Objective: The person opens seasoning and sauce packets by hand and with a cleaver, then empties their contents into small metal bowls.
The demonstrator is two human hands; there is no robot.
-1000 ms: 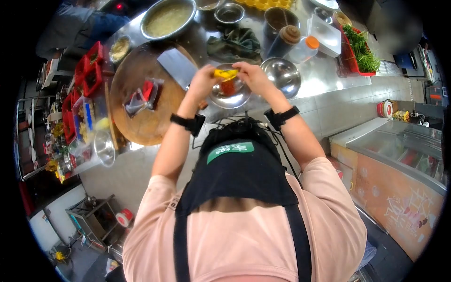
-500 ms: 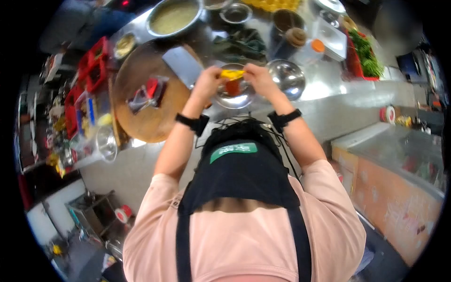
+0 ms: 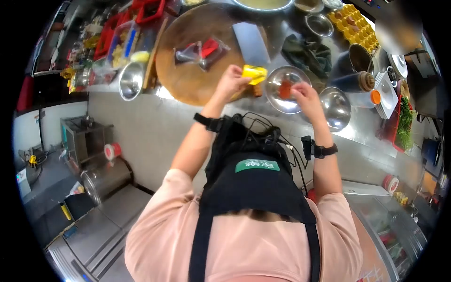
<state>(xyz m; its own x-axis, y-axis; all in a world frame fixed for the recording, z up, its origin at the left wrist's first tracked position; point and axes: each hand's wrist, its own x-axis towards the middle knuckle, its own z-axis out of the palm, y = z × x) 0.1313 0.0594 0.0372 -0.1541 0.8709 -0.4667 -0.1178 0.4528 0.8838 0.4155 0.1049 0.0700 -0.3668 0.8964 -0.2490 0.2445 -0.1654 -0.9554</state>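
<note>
My left hand [image 3: 234, 83] grips a yellow packet [image 3: 254, 75] by its edge, beside the handle of the cleaver. My right hand [image 3: 306, 96] is closed at the right rim of a steel bowl [image 3: 289, 104]; whether anything is between its fingertips is too small to tell. Reddish-orange contents [image 3: 285, 89] sit in that bowl. The cleaver's broad blade [image 3: 251, 42] lies on the right part of a round wooden board [image 3: 183, 84]. Near the board's middle lies a clear plastic bag with a red part [image 3: 209, 48].
A second steel bowl [image 3: 335, 110] stands right of the first. Behind are a dark cloth [image 3: 307, 56], a yellow egg tray [image 3: 354, 28] and a dark container with a brown lid [image 3: 365, 81]. Greens in a red basket [image 3: 404, 124] stand far right, another bowl [image 3: 131, 81] left.
My hands have moved apart. The yellow packet, between both hands before, is now in my left hand, left of the bowl. The camera view has turned, shifting the table's things.
</note>
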